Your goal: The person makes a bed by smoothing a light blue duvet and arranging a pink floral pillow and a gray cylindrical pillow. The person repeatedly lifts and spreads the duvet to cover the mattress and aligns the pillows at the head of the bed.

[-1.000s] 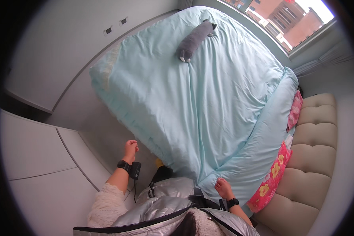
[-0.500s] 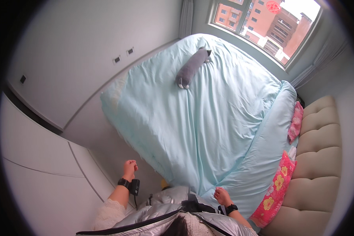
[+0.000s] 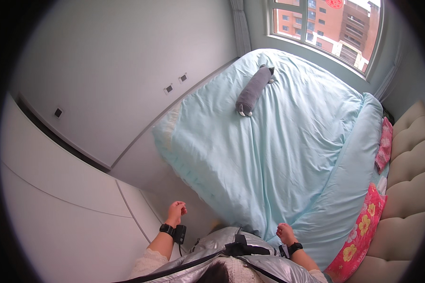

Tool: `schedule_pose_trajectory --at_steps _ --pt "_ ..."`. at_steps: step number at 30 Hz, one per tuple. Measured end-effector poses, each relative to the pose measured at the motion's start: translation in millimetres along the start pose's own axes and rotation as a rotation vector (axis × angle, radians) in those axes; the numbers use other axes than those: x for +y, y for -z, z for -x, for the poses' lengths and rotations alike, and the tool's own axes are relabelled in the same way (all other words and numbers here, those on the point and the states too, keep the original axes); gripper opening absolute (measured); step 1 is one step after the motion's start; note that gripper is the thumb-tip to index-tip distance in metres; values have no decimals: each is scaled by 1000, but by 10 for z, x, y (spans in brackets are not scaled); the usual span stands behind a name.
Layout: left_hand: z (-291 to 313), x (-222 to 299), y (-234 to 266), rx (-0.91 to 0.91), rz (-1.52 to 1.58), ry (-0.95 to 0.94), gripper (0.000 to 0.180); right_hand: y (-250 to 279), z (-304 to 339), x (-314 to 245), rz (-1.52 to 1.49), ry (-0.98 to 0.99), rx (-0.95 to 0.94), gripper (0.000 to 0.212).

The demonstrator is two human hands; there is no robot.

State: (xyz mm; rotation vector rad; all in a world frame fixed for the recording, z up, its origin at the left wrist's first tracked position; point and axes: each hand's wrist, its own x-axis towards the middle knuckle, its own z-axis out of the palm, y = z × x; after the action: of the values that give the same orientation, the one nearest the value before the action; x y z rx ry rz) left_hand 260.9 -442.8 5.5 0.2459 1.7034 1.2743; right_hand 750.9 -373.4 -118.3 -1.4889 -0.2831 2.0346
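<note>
My left hand (image 3: 176, 211) hangs in the air left of the bed's near corner, its fingers loosely curled with nothing showing in them. A dark strap with a small black box (image 3: 179, 234) is round that wrist. At the near edge of the bed, my right hand (image 3: 284, 231) is closed in a loose fist above the light blue quilt (image 3: 288, 137), and I see nothing in it. Whether it touches the cloth I cannot tell. A long grey plush animal (image 3: 253, 92) lies on the far half of the wrinkled quilt.
Red flowered pillows, one near (image 3: 361, 231) and one far (image 3: 385, 144), rest by the tufted beige headboard (image 3: 413, 155) on the right. White cabinets (image 3: 71, 188) run along the left. Beyond the bed are a window (image 3: 326, 30) and a grey curtain (image 3: 241, 28).
The view has turned a little, so the bed and plush animal appear farther right. Both hands stay curled in front of my body.
</note>
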Motion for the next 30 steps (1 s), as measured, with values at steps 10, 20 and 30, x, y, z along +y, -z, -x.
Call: schedule_pose_trajectory --at_steps 10,20,30 --pt "-936 332 197 -116 33 -4 7 -528 -210 266 99 61 185 6" --pt "-2046 675 846 -169 -10 124 6 -1799 -992 664 1195 618 611 62" --pt "-2375 591 1215 -203 -72 230 7 -2623 -1638 630 1497 364 316 22"
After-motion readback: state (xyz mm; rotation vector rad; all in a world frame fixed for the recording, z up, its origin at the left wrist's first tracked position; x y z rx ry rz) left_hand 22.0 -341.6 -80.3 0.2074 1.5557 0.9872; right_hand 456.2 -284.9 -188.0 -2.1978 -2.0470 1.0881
